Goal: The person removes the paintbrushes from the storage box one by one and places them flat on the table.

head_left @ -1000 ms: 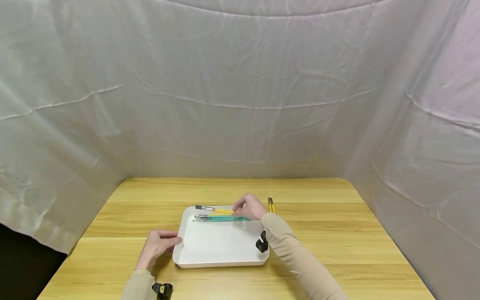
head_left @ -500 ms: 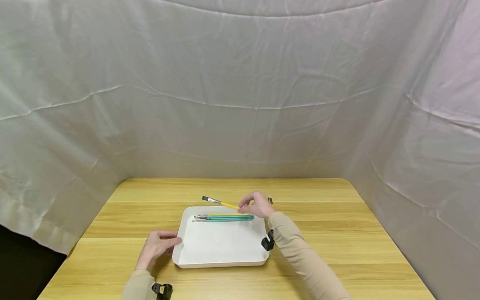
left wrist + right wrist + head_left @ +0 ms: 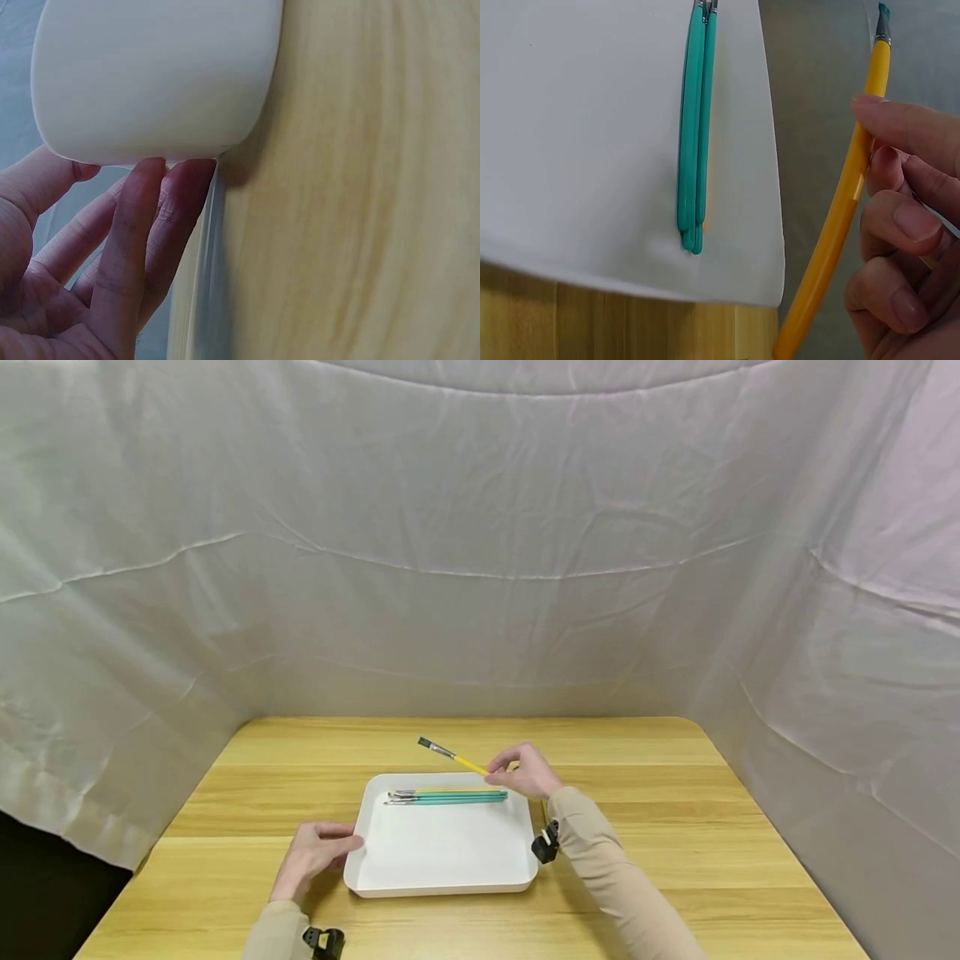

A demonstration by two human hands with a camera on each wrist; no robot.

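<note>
- Step now, I think: taking brushes out of the tray point(image 3: 517, 872) one by one. R hand point(image 3: 525, 771) pinches a yellow brush point(image 3: 459, 759) w/ thumb & fingers curled round the handle.
- The yellow brush is up in the air over the far edge of the tray, tilted, bristle end up & to the left. It touches nothing but the hand.
- L hand point(image 3: 315, 853) lies flat on the table point(image 3: 675, 860) by the tray's left side. Fingers straight, tips touching the tray wall. It holds nothing, just steadies.
- Green brushes point(image 3: 450, 797) lie side by side in the far part of the tray, w/ one more yellow handle just behind them.
- Next move, my guess: carry the yellow brush clear of the tray, to the right, & lay it down on the table. Needs a soft, level set-down so it won't roll. L hand should keep pressing so the tray won't slide.
- Head view shows the whole scene: both hands, tray, table, white cloth point(image 3: 480, 568) all round.
- L wrist view shows only fingertips point(image 3: 176, 176) on the tray's round corner point(image 3: 150, 82). No brushes there.
- R wrist view shows the pinch up close: fingers point(image 3: 904, 127) on the yellow handle point(image 3: 844, 202), plus the green handles' point(image 3: 694, 135) blunt ends near the tray edge. Head view is too small for that.
</note>
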